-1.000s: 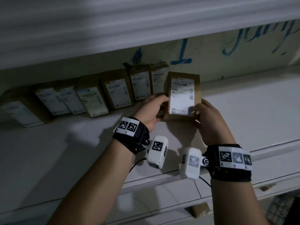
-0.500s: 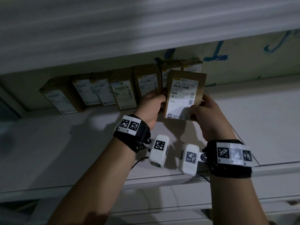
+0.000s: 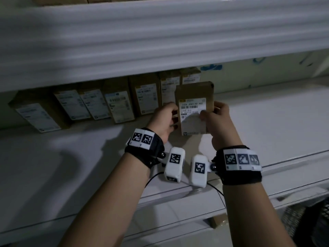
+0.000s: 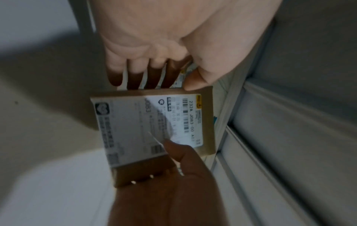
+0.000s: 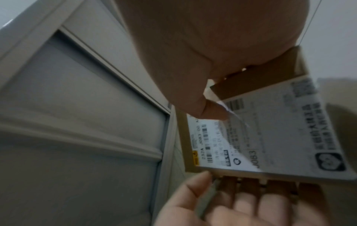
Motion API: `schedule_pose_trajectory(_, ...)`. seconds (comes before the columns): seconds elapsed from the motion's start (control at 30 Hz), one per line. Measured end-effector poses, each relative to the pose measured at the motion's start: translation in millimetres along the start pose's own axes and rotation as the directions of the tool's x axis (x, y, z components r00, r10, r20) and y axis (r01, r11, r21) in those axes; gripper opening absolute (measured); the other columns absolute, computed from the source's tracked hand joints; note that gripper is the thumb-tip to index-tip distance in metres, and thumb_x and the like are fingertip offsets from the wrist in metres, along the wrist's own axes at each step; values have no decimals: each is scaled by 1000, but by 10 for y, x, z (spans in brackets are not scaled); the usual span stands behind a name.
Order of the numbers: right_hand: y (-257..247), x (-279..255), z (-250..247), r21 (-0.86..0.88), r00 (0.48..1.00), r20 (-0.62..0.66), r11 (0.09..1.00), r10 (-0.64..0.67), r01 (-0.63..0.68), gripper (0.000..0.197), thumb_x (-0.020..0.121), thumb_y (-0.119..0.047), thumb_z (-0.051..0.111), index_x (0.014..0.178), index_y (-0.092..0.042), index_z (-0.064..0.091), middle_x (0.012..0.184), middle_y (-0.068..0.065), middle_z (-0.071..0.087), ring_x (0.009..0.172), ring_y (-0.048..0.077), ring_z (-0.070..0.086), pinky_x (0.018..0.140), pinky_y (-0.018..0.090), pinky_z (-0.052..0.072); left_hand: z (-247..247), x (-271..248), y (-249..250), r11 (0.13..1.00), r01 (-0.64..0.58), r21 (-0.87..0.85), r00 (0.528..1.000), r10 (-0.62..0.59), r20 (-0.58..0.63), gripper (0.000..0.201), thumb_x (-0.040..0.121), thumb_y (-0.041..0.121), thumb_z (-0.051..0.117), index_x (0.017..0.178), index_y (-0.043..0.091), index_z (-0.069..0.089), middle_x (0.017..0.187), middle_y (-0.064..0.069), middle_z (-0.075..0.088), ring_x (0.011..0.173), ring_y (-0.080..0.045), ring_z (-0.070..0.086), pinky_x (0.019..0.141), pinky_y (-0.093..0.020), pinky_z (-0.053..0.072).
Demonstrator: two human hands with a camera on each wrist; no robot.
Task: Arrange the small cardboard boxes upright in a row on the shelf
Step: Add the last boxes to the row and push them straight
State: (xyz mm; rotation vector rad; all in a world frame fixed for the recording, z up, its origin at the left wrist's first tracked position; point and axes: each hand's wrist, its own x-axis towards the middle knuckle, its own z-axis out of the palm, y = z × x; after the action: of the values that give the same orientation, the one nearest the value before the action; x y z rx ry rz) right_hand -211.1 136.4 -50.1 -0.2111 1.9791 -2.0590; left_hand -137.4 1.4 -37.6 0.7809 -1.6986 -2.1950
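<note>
A small brown cardboard box [image 3: 194, 97] with a white label is held upright above the white shelf [image 3: 267, 118], in front of the right end of a row of similar boxes [image 3: 117, 106] that lean against the back wall. My left hand [image 3: 164, 118] grips its left edge, fingers behind and thumb at the front corner. My right hand [image 3: 216, 120] holds its right edge with the thumb pressed on the label. The left wrist view shows the box [image 4: 154, 126] between my left hand [image 4: 154, 73] and the right hand [image 4: 173, 165]. The right wrist view shows the same box [image 5: 270, 133].
The moulded edge of the upper shelf [image 3: 160, 41] hangs low over the row. Blue scribbles mark the back wall [image 3: 258, 68] to the right, where the shelf surface is bare. Another brown box [image 3: 219, 221] lies below the shelf's front edge, beside a dark basket [image 3: 309, 223].
Both hands have carried the box a little to the right and back, closer to the right end of the row. The head view has tilted, so the row now sits further left.
</note>
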Motion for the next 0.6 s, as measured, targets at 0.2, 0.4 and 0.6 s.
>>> schedule_pose_trajectory(0.2, 133, -74, -231, 41, 999, -44, 999, 31, -30, 45, 92, 0, 60, 135, -8, 51, 122, 17, 69, 97, 28, 72, 74, 40, 63, 211, -96, -41, 995, -26, 99, 994, 16, 104, 54, 98, 63, 48, 140, 31, 59, 118, 7, 75, 122, -21, 64, 110, -47, 42)
schedule_pose_trajectory(0.4, 53, -298, -347, 12, 999, -39, 1000, 20, -20, 39, 94, -4, 59, 130, -13, 67, 113, 10, 80, 106, 32, 76, 92, 46, 60, 204, -223, -56, 1000, 5, -21, 986, -2, 169, 40, 101, 56, 51, 125, 28, 66, 120, 1, 76, 119, -21, 66, 114, -49, 42)
schedule_pose_trajectory(0.6, 41, -476, -350, 36, 1000, -25, 999, -15, 16, 40, 96, -2, 61, 135, -7, 59, 120, 12, 77, 107, 29, 76, 89, 41, 63, 186, -303, -42, 993, -51, -106, 983, 68, 170, 23, 104, 34, 54, 94, 21, 69, 83, 2, 77, 93, -21, 70, 89, -36, 53)
